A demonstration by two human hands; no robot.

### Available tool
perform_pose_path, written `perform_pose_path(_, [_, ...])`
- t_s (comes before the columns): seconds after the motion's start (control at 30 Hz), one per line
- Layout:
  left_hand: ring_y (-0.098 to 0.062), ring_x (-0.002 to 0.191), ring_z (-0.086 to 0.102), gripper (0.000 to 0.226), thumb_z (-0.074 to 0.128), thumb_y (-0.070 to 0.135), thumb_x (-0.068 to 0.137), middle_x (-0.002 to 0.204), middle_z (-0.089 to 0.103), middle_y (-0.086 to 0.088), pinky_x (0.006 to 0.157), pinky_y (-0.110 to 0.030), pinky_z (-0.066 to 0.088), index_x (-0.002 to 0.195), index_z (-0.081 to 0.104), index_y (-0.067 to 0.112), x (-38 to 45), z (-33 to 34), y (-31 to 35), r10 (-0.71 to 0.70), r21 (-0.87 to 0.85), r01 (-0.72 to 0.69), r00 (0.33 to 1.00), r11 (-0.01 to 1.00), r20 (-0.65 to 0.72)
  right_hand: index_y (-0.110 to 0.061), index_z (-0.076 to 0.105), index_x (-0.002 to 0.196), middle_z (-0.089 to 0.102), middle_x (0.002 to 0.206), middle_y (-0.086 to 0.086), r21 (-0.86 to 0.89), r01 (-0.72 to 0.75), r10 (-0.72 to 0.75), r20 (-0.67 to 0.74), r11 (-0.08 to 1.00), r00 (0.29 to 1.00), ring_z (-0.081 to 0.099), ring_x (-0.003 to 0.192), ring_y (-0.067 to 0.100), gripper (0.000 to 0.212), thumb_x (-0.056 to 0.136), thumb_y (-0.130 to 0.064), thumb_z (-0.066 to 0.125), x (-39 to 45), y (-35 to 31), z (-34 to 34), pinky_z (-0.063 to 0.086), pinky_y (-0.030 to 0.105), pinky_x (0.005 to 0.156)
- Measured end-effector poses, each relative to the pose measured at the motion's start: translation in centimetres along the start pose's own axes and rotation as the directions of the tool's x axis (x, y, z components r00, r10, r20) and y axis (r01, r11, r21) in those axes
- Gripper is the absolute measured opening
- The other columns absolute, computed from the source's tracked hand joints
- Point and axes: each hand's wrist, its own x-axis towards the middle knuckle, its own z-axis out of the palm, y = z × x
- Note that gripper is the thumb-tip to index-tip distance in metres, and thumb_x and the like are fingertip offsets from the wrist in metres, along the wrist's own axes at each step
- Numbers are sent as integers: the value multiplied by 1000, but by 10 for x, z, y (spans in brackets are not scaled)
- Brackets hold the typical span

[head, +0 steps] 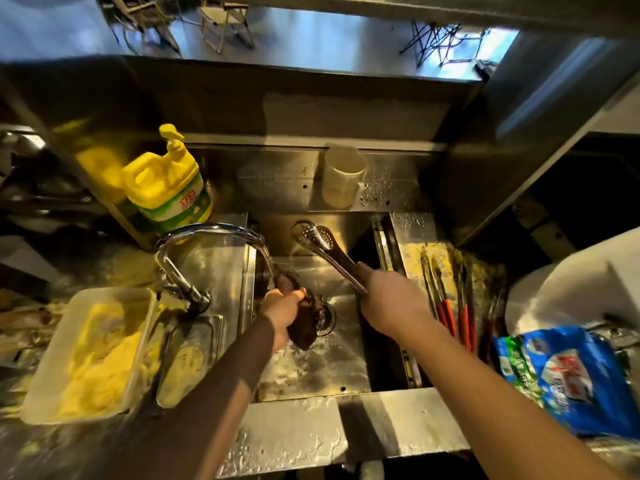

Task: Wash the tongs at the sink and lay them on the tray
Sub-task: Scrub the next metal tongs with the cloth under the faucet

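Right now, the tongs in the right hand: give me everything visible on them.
The tongs look like shiny bare metal: two long arms ending in oval, perforated spoon heads. The heads sit close together, nearly closed. The right hand grips the handle end, which is hidden in the fist. They slant up and away over the sink, heads near its back wall, right of the faucet's stream and not under it. Only the hand touches them.

Both arms reach forward over the sink [311, 379]. Left forearm in a dark sleeve, angled up from lower left. Left hand [282, 311] low in the basin under the tap stream, fingers curled round a dark cloth [304, 327]. Right forearm bare, angled up from lower right. Right hand [388, 299] above the basin's right side, gripping the tongs [322, 251] by the handle end, their tips pointing away toward the back wall.
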Motion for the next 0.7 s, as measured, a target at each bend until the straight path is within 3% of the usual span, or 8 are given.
perform_pose_path(0.1, [-35,103,69,31,63,19,95,115,70,-21,93,-57,55,122,62,4,-12,5,14,59,65,-65,994,996,91,-28,31,152,64,113,3,-108,10,-26,-145,994,989,68,90,25,76,85,-9,62,-10,3,-3,57,38,67])
perform_pose_path(0.2, [-34,90,73,23,64,18,95,104,72,-19,84,-48,60,118,60,12,-25,17,30,122,84,-136,981,987,149,-30,33,152,66,112,3,12,-18,20,-164,1000,986,68,94,27,72,86,-13,58,-19,12,-9,55,37,71])
perform_pose_path(0.27, [-38,88,73,17,62,16,96,100,72,-21,84,-51,60,112,60,16,-36,28,37,131,92,-153,969,984,209,-31,38,150,69,112,6,103,-58,75,-162,993,984,67,99,29,70,84,-14,56,-29,22,-16,52,35,72])
perform_pose_path(0.4, [-33,70,69,11,61,12,95,83,71,-21,67,-43,56,106,63,13,-58,61,43,189,131,-235,938,963,291,-34,49,140,70,99,4,276,-91,142,-168,957,975,67,94,29,63,79,-17,51,-51,50,-31,56,37,74])
perform_pose_path(0.47, [-33,73,67,14,62,13,94,85,70,-19,65,-43,55,107,64,16,-73,86,41,190,155,-250,927,956,323,-36,54,134,66,86,-2,334,-100,172,-193,937,966,66,88,27,60,78,-16,51,-68,70,-41,55,36,71])
perform_pose_path(0.53, [-29,66,65,9,63,13,94,81,69,-14,58,-39,55,100,64,20,-87,106,40,181,166,-252,918,953,352,-36,61,124,61,76,-5,379,-95,182,-200,920,963,66,82,26,51,79,-15,53,-81,86,-49,50,32,66])
perform_pose_path(0.6, [-26,60,63,8,63,12,95,78,67,-12,56,-34,54,100,64,18,-103,134,36,192,182,-278,904,943,382,-33,66,94,57,64,-8,439,-93,205,-215,894,955,63,69,21,28,79,-13,55,-99,111,-58,42,27,58])
perform_pose_path(0.7, [-28,64,63,18,63,13,94,84,67,-17,62,-34,54,112,65,10,-133,179,23,205,203,-324,869,924,451,-27,55,69,52,49,-8,537,-107,285,-262,837,922,52,49,5,18,77,-11,58,-133,150,-70,36,27,48])
